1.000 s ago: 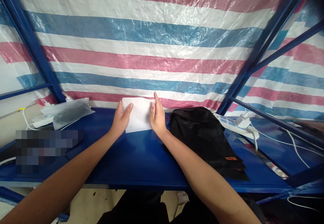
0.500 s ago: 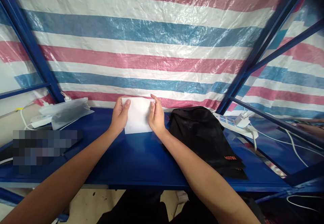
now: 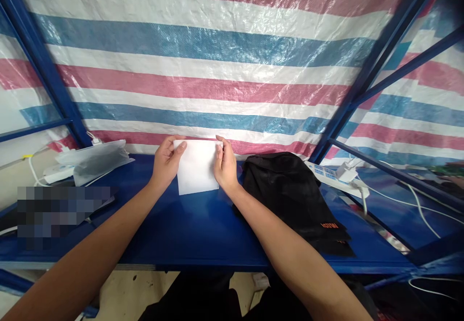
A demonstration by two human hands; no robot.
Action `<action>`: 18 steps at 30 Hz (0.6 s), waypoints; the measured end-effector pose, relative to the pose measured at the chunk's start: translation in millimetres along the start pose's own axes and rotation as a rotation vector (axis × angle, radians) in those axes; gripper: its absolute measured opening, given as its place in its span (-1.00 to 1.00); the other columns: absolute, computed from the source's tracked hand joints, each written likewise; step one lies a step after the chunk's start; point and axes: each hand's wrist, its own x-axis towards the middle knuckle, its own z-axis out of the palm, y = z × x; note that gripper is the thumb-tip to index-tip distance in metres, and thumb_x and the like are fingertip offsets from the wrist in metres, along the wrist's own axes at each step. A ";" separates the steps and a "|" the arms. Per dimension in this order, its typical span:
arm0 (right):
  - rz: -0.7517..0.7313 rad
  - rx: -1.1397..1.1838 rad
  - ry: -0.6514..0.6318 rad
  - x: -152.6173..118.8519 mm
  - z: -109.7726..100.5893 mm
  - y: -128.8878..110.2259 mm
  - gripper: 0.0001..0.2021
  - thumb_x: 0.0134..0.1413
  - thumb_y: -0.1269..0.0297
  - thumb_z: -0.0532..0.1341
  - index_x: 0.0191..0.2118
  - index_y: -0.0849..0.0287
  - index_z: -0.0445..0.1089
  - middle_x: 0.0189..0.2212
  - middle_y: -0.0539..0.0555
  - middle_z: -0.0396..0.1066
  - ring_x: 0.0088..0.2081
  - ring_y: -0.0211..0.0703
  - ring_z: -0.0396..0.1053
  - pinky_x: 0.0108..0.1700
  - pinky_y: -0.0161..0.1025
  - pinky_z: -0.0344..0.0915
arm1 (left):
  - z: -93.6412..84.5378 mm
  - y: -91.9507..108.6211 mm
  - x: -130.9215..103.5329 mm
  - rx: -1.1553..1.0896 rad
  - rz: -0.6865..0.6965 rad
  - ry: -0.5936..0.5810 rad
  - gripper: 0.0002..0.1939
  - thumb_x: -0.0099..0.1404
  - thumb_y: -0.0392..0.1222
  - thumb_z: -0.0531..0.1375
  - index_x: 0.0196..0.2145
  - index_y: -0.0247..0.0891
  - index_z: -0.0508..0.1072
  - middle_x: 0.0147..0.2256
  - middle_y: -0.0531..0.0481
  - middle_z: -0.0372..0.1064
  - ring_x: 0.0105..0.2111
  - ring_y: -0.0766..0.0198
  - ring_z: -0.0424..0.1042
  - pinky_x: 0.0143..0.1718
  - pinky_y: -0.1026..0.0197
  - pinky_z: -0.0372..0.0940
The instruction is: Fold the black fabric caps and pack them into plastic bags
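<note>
One white paper (image 3: 198,168) is held over the bench (image 3: 195,234) near its far edge, the right hand (image 3: 226,165) pinching its right side, thumb against fingers, while the left hand (image 3: 166,162) has slid outward to pinch just the top-left corner, leaving more of the sheet uncovered.

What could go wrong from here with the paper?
1. The paper could crease if the left hand and right hand, at opposite sides, press inward.
2. Its lower edge has no fingers on it, so it might bend.
3. The cloth lies close by the right hand; a sideways swing might drag it.
</note>
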 end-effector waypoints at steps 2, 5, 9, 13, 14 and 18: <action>-0.001 -0.001 0.004 0.3 -0.2 0.0 -0.58 0.66 0.08 -0.08 0.34 0.12 0.32 0.25 0.28 0.50 0.28 0.06 0.47 0.31 0.03 0.40 | -2.9 1.6 1.1 0.022 0.011 -0.026 -0.66 0.42 0.10 0.41 0.00 -0.13 0.55 -0.37 0.06 0.48 -0.47 0.29 0.41 -0.45 0.28 0.27; 0.003 -0.002 0.004 0.7 -0.7 -0.8 -0.58 0.66 0.09 -0.07 0.34 0.12 0.33 0.24 0.27 0.50 0.26 0.06 0.48 0.30 0.02 0.41 | -8.1 5.0 2.8 0.052 0.025 -0.065 -0.68 0.42 0.10 0.41 -0.03 -0.12 0.55 -0.44 0.08 0.42 -0.51 0.29 0.38 -0.50 0.28 0.22; -0.001 0.023 0.007 0.9 -1.5 -1.6 -0.61 0.66 0.09 -0.04 0.32 0.12 0.33 0.24 0.27 0.50 0.23 0.06 0.49 0.26 -0.01 0.42 | -12.3 8.1 4.1 0.061 0.039 -0.106 -0.67 0.44 0.12 0.40 -0.04 -0.13 0.54 -0.49 0.12 0.35 -0.55 0.32 0.33 -0.52 0.29 0.16; 0.030 0.026 0.021 0.0 -1.3 -0.9 -0.61 0.65 0.05 -0.02 0.26 0.14 0.36 0.13 0.26 0.54 0.12 0.05 0.54 0.19 -0.01 0.46 | -10.2 7.4 3.4 0.044 0.048 -0.121 -0.67 0.46 0.15 0.38 -0.03 -0.12 0.53 -0.47 0.11 0.36 -0.54 0.32 0.33 -0.51 0.28 0.18; 0.040 0.024 0.023 -0.3 -1.0 -0.7 -0.60 0.65 0.04 -0.03 0.26 0.14 0.36 0.11 0.26 0.55 0.11 0.06 0.54 0.18 -0.01 0.46 | -9.2 7.0 3.1 0.041 0.046 -0.122 -0.67 0.47 0.15 0.37 -0.03 -0.11 0.53 -0.45 0.10 0.38 -0.53 0.31 0.34 -0.50 0.28 0.20; 0.049 0.013 0.014 -0.1 -0.7 -1.1 -0.56 0.66 0.03 -0.08 0.35 0.11 0.32 0.23 0.27 0.50 0.25 0.07 0.47 0.31 0.05 0.40 | -7.4 7.0 1.7 0.051 0.042 -0.117 -0.67 0.48 0.14 0.36 0.03 -0.08 0.55 -0.45 0.08 0.39 -0.51 0.26 0.39 -0.49 0.25 0.24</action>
